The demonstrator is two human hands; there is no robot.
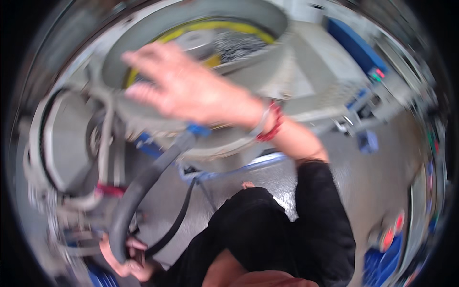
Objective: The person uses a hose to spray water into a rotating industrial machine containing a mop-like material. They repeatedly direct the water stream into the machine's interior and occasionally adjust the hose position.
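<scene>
I seem mid-reach: my empty right hand (184, 88) spreads open over the tub (263, 21), my left hand (128, 267) curls round the hose (136, 189), which probably needs steadying.

At the upper right, we see a long blue bar (354, 43) and little red and green lights (379, 73). At the lower right, we spot round red things (389, 237) by a blue bin (375, 268).

the hose (143, 177) is grey, its far fitting (198, 129) blue. the far bowl (269, 20) is grey, its band (234, 25) yellow. the bracelet (276, 122) is red, the sleeve (320, 201) black.
</scene>
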